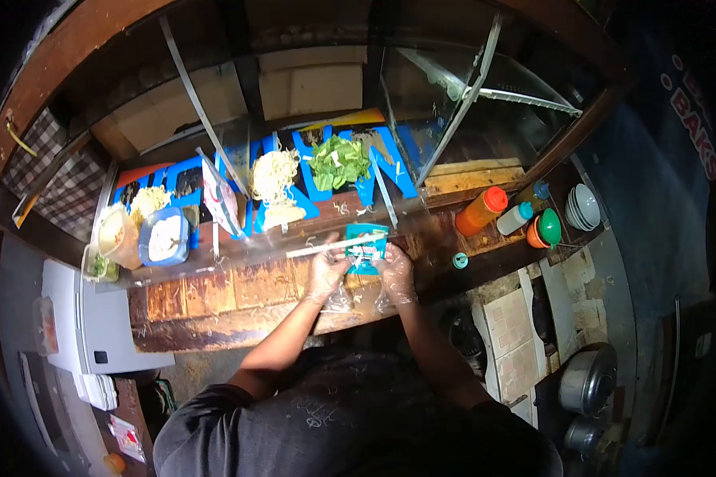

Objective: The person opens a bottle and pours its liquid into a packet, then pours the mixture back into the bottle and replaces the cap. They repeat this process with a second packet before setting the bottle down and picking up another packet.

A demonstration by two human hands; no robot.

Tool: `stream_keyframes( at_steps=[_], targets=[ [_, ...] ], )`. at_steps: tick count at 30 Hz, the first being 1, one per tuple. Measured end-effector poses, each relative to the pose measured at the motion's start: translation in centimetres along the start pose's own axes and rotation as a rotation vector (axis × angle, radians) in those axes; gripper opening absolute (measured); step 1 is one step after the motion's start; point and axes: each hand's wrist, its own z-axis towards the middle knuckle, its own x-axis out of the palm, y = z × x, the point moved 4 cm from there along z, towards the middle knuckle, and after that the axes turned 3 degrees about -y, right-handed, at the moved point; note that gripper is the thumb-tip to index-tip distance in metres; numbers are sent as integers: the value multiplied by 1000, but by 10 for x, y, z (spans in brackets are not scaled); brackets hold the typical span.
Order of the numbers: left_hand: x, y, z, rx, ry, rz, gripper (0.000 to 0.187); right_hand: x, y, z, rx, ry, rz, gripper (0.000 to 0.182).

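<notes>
A teal printed packet (364, 264) is held upright between my two hands, over the front edge of the wooden counter. My left hand (326, 273), in a clear plastic glove, is closed on the packet's left side. Gloved the same way, my right hand (396, 274) grips its right side. A pale thin strip (310, 250) crosses in front of the packet's upper part. Beyond my hands, a heap of chopped green leaves (339, 162) and a pile of pale noodles (274, 175) lie on a blue-lettered surface.
Glass panels on metal bars frame the display. At left stand a blue tub (164, 237) with white contents and clear containers (116, 235). Right of me are an orange sauce bottle (482, 211), a white bottle (515, 219), stacked bowls (583, 208) and a metal pot (587, 380).
</notes>
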Motion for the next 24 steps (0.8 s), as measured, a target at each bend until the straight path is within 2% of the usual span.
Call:
stream_keyframes(
  at_steps=[2, 5, 6, 9, 11, 13, 14, 15, 18, 24],
  targets=[
    [-4, 2, -13, 26, 24, -155, 80, -3, -8, -11, 45, 72, 180, 36],
    [-12, 4, -35, 9, -27, -176, 85, -8, -18, -27, 188, 99, 349, 34],
    [-13, -1, -45, -23, -23, -300, 86, -10, -15, -32, 153, 108, 300, 33],
    [-4, -9, -67, -90, -93, -219, 84, -19, -9, -49, 175, 156, 388, 33],
    [4, -14, -83, -98, -98, -219, 81, -24, 1, -57, 160, 205, 424, 34],
    [16, -24, -102, -211, -45, -299, 76, -30, 21, -68, 114, 219, 413, 35],
    [24, -35, -114, -310, -27, -226, 66, -33, 24, -71, 79, 243, 400, 37],
    [27, -34, -119, -309, -31, -225, 66, -35, 29, -74, 81, 247, 401, 37],
    [42, -34, -131, -313, -18, -309, 43, -41, 49, -83, 42, 239, 378, 36],
    [83, -64, -126, -280, -19, -311, 35, -66, 92, -88, -38, 176, 427, 40]
  ],
)
